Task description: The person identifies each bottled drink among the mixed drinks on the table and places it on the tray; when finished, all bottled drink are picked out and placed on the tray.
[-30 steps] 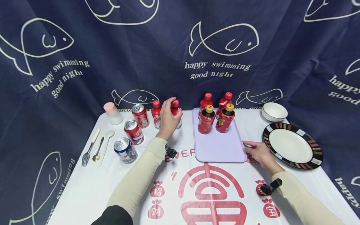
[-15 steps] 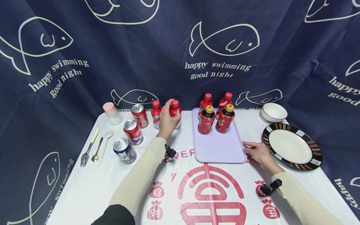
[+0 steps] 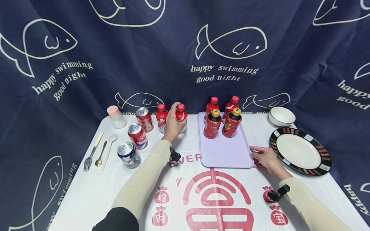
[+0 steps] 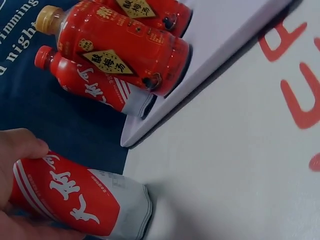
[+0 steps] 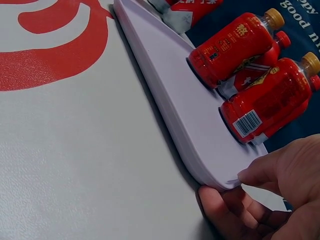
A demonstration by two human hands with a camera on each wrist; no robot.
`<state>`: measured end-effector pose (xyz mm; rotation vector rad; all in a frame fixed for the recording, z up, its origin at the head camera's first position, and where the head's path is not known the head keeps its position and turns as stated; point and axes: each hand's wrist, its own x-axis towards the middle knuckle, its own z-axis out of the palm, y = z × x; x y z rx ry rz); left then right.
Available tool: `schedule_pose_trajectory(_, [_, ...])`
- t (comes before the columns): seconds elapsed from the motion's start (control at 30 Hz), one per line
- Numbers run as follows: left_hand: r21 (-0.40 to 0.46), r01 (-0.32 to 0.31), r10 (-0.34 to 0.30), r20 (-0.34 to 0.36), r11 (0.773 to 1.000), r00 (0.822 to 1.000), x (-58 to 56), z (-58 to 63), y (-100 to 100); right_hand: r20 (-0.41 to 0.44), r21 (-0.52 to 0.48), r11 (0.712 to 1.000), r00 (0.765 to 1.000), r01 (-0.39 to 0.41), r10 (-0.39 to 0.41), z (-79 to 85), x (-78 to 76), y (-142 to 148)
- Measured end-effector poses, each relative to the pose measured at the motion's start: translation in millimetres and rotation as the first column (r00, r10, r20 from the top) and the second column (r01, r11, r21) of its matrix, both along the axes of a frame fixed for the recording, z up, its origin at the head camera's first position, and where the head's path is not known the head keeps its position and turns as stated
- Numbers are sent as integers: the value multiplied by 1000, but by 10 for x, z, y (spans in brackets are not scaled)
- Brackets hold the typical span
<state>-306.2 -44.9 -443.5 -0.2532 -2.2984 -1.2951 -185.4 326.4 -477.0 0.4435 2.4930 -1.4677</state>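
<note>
My left hand (image 3: 173,125) grips a red and silver drink bottle (image 4: 70,200) with a red cap, fingers on one side and thumb on the other. A matching bottle (image 3: 162,117) stands just left of that hand, partly covered by it. Near its front right corner, the lilac tray (image 3: 224,154) is pinched by my right hand (image 3: 266,158), thumb on the rim and fingers outside it. Two red bottles with gold caps, the left one (image 3: 212,126) and the right one (image 3: 232,123), stand on the tray. Behind them are two red-capped bottles (image 3: 213,104).
Three cans (image 3: 137,136) form a row at the left, with a pink-lidded jar (image 3: 117,117) behind. A fork (image 3: 92,154) and two spoons (image 3: 108,149) lie left of them. Right of the tray are a striped-rim plate (image 3: 299,150) and a white bowl (image 3: 281,116).
My left hand's fingers have shifted down from around the cap to the bottle's upper body, uncovering more of it. My right hand and the tray stay in place.
</note>
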Motion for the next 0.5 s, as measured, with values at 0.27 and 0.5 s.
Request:
schedule_pose_trajectory(0.27, [112,80,-81,5,990,997,81,68,23,-7,-5,1000,1000,4,-4,-12,26,0])
schedule_pose_trajectory(0.5, [138,142,-149,35,980,988,310,317,156,-21,-2,1000,1000,-1,1,-5,19,-5])
